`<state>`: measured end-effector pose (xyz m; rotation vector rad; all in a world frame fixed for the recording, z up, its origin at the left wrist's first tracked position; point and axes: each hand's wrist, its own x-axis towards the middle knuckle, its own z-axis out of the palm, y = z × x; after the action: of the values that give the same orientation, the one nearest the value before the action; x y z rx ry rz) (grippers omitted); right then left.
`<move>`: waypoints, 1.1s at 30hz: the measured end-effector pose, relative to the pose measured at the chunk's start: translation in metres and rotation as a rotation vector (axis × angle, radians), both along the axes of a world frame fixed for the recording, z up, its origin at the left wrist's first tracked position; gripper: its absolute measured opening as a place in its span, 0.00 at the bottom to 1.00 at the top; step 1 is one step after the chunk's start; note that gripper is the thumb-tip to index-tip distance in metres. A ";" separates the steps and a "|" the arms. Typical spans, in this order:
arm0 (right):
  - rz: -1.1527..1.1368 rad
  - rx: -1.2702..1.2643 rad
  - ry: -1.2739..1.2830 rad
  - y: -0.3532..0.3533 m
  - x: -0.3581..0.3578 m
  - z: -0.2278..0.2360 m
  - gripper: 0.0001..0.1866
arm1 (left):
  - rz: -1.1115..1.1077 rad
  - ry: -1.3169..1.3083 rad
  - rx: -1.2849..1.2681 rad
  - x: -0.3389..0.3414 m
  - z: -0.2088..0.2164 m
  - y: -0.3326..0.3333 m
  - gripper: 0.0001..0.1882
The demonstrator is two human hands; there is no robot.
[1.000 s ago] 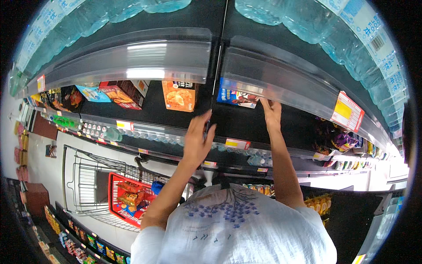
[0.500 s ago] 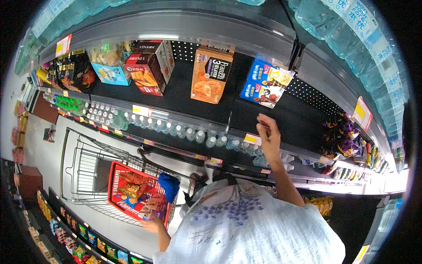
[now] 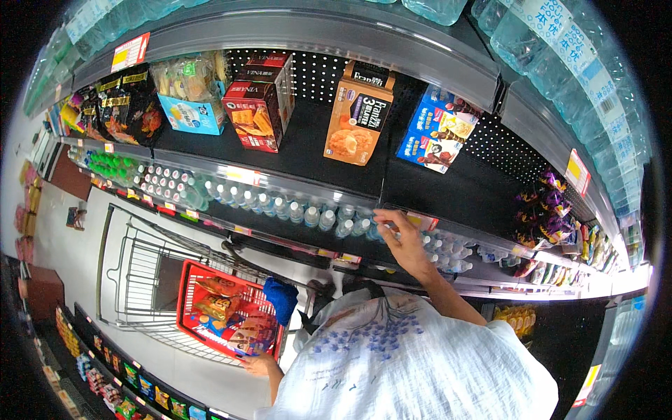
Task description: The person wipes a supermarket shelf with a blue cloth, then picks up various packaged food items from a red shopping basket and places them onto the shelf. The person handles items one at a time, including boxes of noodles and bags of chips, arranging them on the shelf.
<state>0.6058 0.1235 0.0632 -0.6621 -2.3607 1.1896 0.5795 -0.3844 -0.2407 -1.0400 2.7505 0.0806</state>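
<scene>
My right hand [image 3: 403,243] is raised in front of the shelf edge, beside a price tag [image 3: 423,222]. Nothing is in it, and its fingers are apart and loosely bent. Behind it on the black shelf [image 3: 308,148] stand an orange-brown cookie box [image 3: 357,115], blue-and-white snack boxes [image 3: 437,131] and red snack boxes [image 3: 257,112]. Low at the left, my left hand [image 3: 260,365] is at the near rim of a red basket [image 3: 183,299], fingers stretched out and holding nothing. Snack packs [image 3: 215,308] lie in the basket; a blue bundle [image 3: 281,297] is at its corner.
The basket sits in a wire shopping cart [image 3: 140,273]. Bottled drinks [image 3: 280,208] line the shelf below, and large water bottles [image 3: 553,49] the one above. Dark snack bags [image 3: 129,108] are at the left, purple packs [image 3: 551,210] at the right. Another snack shelf [image 3: 133,371] runs along the lower left.
My right hand has moved left and lower, away from the blue-and-white boxes. My left hand has shifted slightly right along the basket. The shelf boxes appear further right in the view.
</scene>
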 end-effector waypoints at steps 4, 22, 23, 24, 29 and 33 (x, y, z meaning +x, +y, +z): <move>0.063 0.029 -0.009 -0.008 -0.001 -0.008 0.16 | -0.087 -0.014 0.018 -0.004 0.002 0.013 0.35; 0.227 -0.038 -0.004 -0.018 0.008 -0.027 0.13 | -0.014 0.458 0.397 -0.039 0.001 0.005 0.25; 0.233 -0.046 -0.031 -0.018 0.008 -0.026 0.13 | -0.085 0.504 0.401 -0.040 0.014 0.002 0.24; 0.241 -0.054 -0.058 -0.016 0.009 -0.025 0.13 | -0.129 0.555 0.400 -0.041 0.028 -0.001 0.23; 0.313 -0.053 0.010 -0.015 0.009 -0.030 0.14 | -0.372 0.782 0.430 -0.071 0.190 0.053 0.20; 0.422 -0.161 0.013 -0.026 -0.005 -0.011 0.21 | -0.439 0.870 0.769 -0.102 0.273 0.087 0.16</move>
<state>0.6012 0.0971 0.0523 -0.2021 -2.4860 1.5643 0.4774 -0.2973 0.0326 -0.1685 3.0298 1.6918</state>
